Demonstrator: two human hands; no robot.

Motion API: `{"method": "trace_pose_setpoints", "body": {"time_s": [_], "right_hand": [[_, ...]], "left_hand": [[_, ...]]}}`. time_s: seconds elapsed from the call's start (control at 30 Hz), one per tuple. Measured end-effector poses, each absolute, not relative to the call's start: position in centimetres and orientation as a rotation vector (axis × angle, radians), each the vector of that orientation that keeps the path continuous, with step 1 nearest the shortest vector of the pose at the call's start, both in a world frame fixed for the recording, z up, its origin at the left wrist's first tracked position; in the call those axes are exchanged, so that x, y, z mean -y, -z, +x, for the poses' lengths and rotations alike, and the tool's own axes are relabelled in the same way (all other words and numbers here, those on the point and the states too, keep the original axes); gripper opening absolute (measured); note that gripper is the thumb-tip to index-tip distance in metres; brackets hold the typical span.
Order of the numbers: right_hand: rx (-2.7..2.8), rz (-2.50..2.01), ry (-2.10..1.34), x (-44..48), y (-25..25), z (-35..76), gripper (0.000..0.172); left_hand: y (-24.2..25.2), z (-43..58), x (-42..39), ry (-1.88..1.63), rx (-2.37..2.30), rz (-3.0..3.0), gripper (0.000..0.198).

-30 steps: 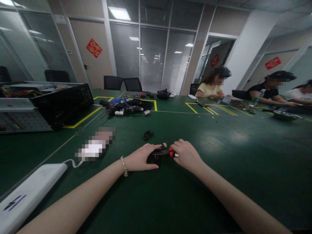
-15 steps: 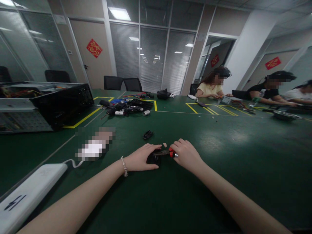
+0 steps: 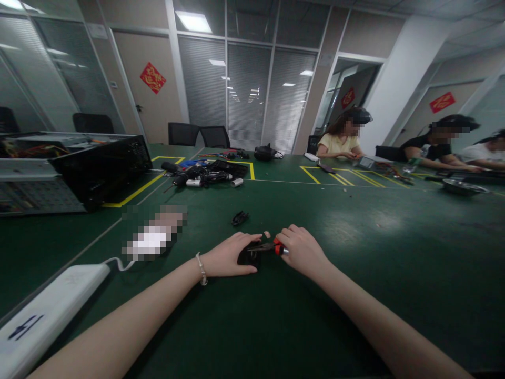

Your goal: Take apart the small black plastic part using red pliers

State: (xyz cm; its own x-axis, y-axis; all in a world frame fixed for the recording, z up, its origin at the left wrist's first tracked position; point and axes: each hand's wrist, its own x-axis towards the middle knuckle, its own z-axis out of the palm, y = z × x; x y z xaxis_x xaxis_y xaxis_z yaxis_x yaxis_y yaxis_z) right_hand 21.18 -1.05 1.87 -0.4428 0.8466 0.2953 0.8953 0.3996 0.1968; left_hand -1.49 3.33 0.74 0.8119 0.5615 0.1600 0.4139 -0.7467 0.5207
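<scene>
My right hand [image 3: 302, 250] is closed round the red handles of a pair of long-nosed pliers [image 3: 268, 246]. Their jaws point left, over a small black part [image 3: 248, 258] lying on the green table. My left hand [image 3: 232, 256] grips that black part from the left, its thumb on the near side and its fingers on the far side. Whether the jaws pinch the part is too small to tell. Just beyond the pliers lies a small pale fragment [image 3: 267, 234]. Farther off rests a small black plastic piece [image 3: 240, 218].
On the left stand an opened computer case [image 3: 114, 171], a white power bank [image 3: 59, 310] with a cable, and a blurred-out device [image 3: 155, 237]. Behind them is a pile with a black drill [image 3: 181, 179]. Several people [image 3: 339, 145] sit at the far right, near a metal bowl [image 3: 465, 187].
Almost nothing differs. Both hands, the pliers and the black part keep their places; a person at the far right has shifted their head slightly.
</scene>
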Motion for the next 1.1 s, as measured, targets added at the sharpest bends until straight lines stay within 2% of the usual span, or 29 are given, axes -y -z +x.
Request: {"method": "trace_pose_setpoints", "body": {"time_s": [1.1], "right_hand": [[2.500, -1.599, 0.462, 1.42, -2.16, 20.88, 0.021]], "left_hand": [[-0.81, -1.49, -3.22, -0.429, -0.717, 2.526, 0.072]]}}
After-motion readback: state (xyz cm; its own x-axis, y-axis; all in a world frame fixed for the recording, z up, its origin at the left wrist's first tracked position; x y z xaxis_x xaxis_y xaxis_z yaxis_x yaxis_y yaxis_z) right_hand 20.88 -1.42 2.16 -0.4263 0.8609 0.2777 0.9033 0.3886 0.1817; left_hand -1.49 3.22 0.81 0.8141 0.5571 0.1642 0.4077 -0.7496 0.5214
